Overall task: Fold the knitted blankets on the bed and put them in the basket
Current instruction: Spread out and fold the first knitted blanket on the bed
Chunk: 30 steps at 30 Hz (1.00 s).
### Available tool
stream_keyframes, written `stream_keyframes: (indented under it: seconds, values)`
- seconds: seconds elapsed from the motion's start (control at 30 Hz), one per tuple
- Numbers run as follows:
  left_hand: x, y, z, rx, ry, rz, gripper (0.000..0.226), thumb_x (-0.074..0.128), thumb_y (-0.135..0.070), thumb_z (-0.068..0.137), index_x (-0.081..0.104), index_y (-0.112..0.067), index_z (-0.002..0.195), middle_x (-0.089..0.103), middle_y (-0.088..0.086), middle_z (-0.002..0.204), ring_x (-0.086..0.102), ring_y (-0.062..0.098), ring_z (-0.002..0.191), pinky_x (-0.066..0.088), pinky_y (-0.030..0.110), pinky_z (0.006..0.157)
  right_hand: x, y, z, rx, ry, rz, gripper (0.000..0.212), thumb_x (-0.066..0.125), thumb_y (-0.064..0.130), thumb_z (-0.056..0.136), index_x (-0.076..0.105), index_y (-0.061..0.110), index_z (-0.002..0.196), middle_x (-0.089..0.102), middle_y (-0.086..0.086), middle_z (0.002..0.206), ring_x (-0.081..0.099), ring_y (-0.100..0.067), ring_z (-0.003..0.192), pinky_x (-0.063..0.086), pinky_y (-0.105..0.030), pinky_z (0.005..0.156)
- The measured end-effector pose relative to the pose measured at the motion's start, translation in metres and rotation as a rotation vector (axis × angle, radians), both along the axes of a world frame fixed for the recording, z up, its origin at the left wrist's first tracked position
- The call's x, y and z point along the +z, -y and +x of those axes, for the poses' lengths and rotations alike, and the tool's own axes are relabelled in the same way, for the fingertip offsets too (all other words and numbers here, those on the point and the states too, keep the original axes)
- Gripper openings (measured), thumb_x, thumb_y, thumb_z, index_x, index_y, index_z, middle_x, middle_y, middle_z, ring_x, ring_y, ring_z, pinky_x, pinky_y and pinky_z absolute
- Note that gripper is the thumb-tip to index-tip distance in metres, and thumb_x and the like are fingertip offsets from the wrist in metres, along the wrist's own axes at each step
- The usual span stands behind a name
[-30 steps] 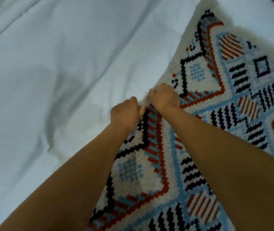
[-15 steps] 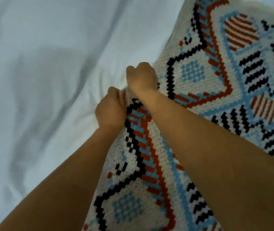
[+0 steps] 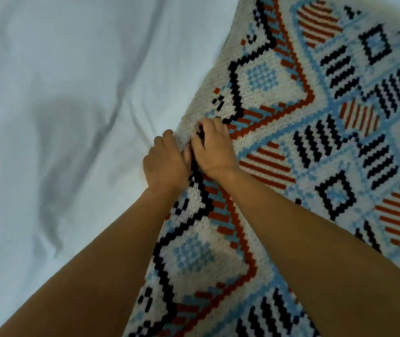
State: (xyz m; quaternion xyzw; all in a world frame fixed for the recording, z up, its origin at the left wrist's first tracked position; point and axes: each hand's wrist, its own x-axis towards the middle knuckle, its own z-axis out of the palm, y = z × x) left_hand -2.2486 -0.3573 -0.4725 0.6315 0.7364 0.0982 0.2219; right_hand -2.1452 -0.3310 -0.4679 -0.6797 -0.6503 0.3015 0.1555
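Observation:
A knitted blanket [image 3: 320, 132] with a cream ground and black, red and light-blue geometric patterns lies spread over the right half of the view. Its left edge runs diagonally from top centre to bottom centre. My left hand [image 3: 165, 164] and my right hand [image 3: 214, 148] sit side by side at the middle of that edge, both with fingers curled into the fabric, pinching it. The cloth bunches slightly between the hands. No basket is in view.
A white bed sheet [image 3: 60, 117] with soft wrinkles and shadows fills the left half of the view. My two forearms reach in from the bottom of the frame.
Both hands stay gripped on the blanket's edge and close together. The view has shifted, so that more of the blanket's pattern shows on the right.

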Motion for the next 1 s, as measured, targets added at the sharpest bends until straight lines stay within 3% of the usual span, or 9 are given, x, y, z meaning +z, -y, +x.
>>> stream_keyframes:
  seconds: [0.1, 0.2, 0.27, 0.4, 0.53, 0.63, 0.77, 0.87, 1.0]
  values:
    - [0.004, 0.043, -0.003, -0.143, -0.094, 0.033, 0.057, 0.041, -0.037, 0.094, 0.029, -0.007, 0.140, 0.041, 0.021, 0.134, 0.042, 0.036, 0.117, 0.033, 0.047, 0.092, 0.005, 0.069, 0.028, 0.025, 0.186, 0.040, 0.043, 0.040, 0.025, 0.096, 0.041, 0.005, 0.135, 0.042, -0.014, 0.137, 0.034, -0.028, 0.128, 0.022, -0.037, 0.111]
    - [0.005, 0.092, 0.002, -0.298, -0.148, -0.028, 0.063, 0.026, -0.042, 0.096, 0.006, -0.014, 0.148, 0.010, 0.015, 0.155, 0.008, 0.032, 0.142, 0.003, 0.050, 0.114, 0.008, 0.141, 0.056, 0.027, 0.355, -0.018, 0.049, 0.035, 0.029, 0.099, 0.032, 0.007, 0.142, 0.031, -0.015, 0.148, 0.025, -0.030, 0.138, 0.011, -0.036, 0.116]
    - [0.003, 0.126, 0.011, -0.416, -0.191, -0.078, 0.063, 0.017, -0.045, 0.097, -0.005, -0.018, 0.148, -0.006, 0.009, 0.157, -0.009, 0.027, 0.144, -0.014, 0.045, 0.111, 0.006, 0.182, 0.074, 0.010, 0.425, -0.135, 0.054, 0.028, 0.035, 0.099, 0.019, 0.012, 0.147, 0.019, -0.010, 0.154, 0.014, -0.025, 0.143, 0.005, -0.036, 0.118]
    - [0.001, 0.202, 0.040, -0.592, -0.227, -0.128, 0.062, 0.010, -0.047, 0.096, -0.014, -0.019, 0.146, -0.019, 0.005, 0.155, -0.020, 0.023, 0.142, -0.023, 0.039, 0.106, 0.007, 0.260, 0.113, -0.039, 0.462, -0.204, 0.055, 0.026, 0.039, 0.099, 0.014, 0.017, 0.148, 0.014, -0.008, 0.156, 0.009, -0.024, 0.144, 0.001, -0.036, 0.116]
    - [-0.001, 0.284, 0.082, -0.715, -0.179, -0.182, 0.064, 0.014, -0.048, 0.096, -0.013, -0.019, 0.147, -0.023, 0.002, 0.154, -0.021, 0.023, 0.142, -0.019, 0.041, 0.109, 0.010, 0.344, 0.166, -0.186, 0.452, -0.289, 0.053, 0.026, 0.037, 0.100, 0.016, 0.016, 0.148, 0.012, -0.008, 0.157, 0.009, -0.024, 0.144, 0.005, -0.037, 0.116]
    - [0.001, 0.349, 0.126, -0.853, -0.160, -0.179, 0.065, 0.018, -0.051, 0.096, -0.008, -0.022, 0.148, -0.015, 0.002, 0.157, -0.018, 0.022, 0.143, -0.017, 0.042, 0.111, 0.014, 0.414, 0.217, -0.235, 0.400, -0.335, 0.052, 0.030, 0.033, 0.100, 0.018, 0.016, 0.147, 0.014, -0.009, 0.156, 0.012, -0.026, 0.143, 0.009, -0.037, 0.116]
    - [0.004, 0.433, 0.189, -1.105, -0.176, -0.176, 0.078, 0.027, -0.064, 0.089, -0.005, -0.024, 0.148, -0.014, 0.001, 0.157, -0.017, 0.024, 0.143, -0.027, 0.047, 0.105, 0.017, 0.500, 0.277, -0.491, 0.434, -0.307, 0.058, 0.041, 0.038, 0.095, 0.026, 0.010, 0.144, 0.026, -0.017, 0.151, 0.024, -0.034, 0.137, 0.021, -0.044, 0.112]
    - [0.006, 0.488, 0.229, -1.225, -0.203, -0.186, 0.088, 0.039, -0.067, 0.083, -0.006, -0.028, 0.148, -0.022, -0.001, 0.153, -0.019, 0.028, 0.142, -0.032, 0.050, 0.099, 0.014, 0.564, 0.308, -0.824, 0.276, -0.360, 0.072, 0.053, 0.047, 0.087, 0.028, 0.007, 0.141, 0.035, -0.023, 0.141, 0.034, -0.039, 0.129, 0.032, -0.050, 0.105]
    - [0.006, 0.524, 0.257, -1.175, -0.380, -0.199, 0.070, 0.033, -0.045, 0.097, -0.013, -0.028, 0.146, -0.021, 0.006, 0.155, -0.019, 0.032, 0.141, -0.010, 0.055, 0.111, -0.003, 0.617, 0.333, -1.072, -0.246, -0.447, 0.081, 0.069, 0.051, 0.075, 0.038, 0.002, 0.132, 0.051, -0.020, 0.129, 0.052, -0.036, 0.117, 0.045, -0.049, 0.096]
